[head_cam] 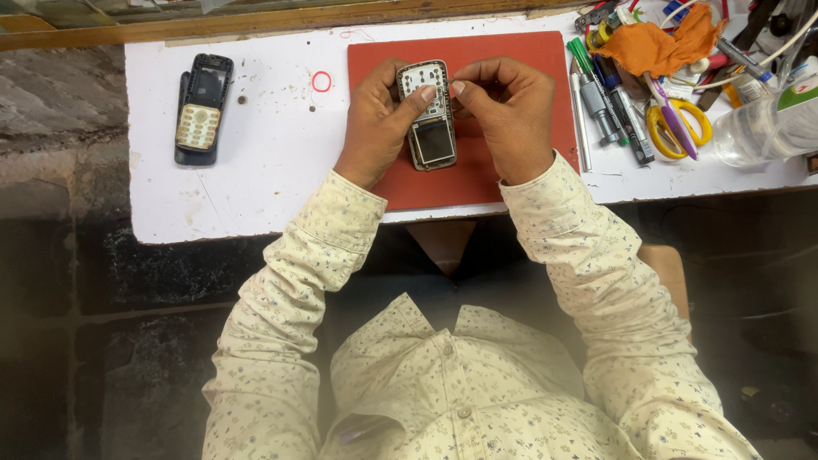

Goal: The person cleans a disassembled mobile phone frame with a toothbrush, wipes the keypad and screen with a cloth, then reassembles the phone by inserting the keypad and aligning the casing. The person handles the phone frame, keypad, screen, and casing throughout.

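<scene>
A small opened mobile phone point(430, 119), with its bare keypad board and dark screen facing up, is held above a red mat point(477, 183). My left hand point(379, 119) grips its left side, thumb resting on the keypad area. My right hand point(507, 111) is curled at the phone's right edge, fingertips pinching at the upper part. Whether the right fingers hold a small part I cannot tell. Both sleeves are cream with a fine print.
On the white table point(256, 170), a black phone front cover with a beige keypad point(200, 111) lies at the left, near a red rubber ring point(321, 82). Pens point(609, 106), yellow-handled scissors point(673, 119), an orange cloth point(660, 43) and a clear plastic container point(763, 123) crowd the right.
</scene>
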### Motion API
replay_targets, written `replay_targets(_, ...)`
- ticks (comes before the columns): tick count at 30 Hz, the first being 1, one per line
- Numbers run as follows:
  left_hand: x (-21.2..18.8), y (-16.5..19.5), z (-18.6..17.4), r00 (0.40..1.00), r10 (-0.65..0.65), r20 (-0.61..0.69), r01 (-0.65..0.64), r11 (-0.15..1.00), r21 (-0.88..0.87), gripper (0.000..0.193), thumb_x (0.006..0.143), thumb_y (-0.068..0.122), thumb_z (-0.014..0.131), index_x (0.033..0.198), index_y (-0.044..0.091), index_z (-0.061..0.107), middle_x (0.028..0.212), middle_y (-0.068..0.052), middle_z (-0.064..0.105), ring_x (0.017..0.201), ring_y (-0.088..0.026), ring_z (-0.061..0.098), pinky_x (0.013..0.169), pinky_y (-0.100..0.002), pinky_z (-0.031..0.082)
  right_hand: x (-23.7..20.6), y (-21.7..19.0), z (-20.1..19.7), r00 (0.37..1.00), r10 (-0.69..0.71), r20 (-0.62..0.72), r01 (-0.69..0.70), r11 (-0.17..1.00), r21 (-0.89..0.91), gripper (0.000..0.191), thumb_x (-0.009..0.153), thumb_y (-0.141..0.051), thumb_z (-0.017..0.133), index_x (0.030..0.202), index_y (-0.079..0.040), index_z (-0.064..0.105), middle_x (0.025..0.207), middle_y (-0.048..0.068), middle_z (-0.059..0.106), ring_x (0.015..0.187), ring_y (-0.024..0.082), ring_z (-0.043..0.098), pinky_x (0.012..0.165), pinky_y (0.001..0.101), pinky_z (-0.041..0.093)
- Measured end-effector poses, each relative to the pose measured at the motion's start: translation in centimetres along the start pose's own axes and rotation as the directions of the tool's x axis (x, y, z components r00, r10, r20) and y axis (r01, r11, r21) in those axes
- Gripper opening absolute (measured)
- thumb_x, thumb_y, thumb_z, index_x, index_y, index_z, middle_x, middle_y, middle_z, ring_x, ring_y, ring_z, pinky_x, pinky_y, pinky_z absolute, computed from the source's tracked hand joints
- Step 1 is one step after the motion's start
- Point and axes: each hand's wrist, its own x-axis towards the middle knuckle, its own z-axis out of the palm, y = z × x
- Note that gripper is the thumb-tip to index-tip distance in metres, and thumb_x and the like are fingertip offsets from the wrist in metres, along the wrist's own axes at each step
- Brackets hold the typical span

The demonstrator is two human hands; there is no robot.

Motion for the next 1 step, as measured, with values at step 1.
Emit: replay_targets(1, -0.01, 0.14, 0.00, 1.000, 0.001, 0.008, -0.001, 1.000, -0.013, 0.017, 0.100, 0.017, 0.071, 0.108, 0.005, 0.062, 0.099, -0.006, 0.072, 0.090, -0.010, 0.069, 0.083, -0.028, 0.062, 0.05, 0.00, 0.06, 1.000, -0.010, -0.003, 0.010, 1.000, -0.002, 0.006, 0.095, 0.004, 0.073, 0.101, 0.004, 0.071, 0.093, 0.011, 0.075, 0.080, 0.014, 0.074, 0.074, 0.0276, 0.065)
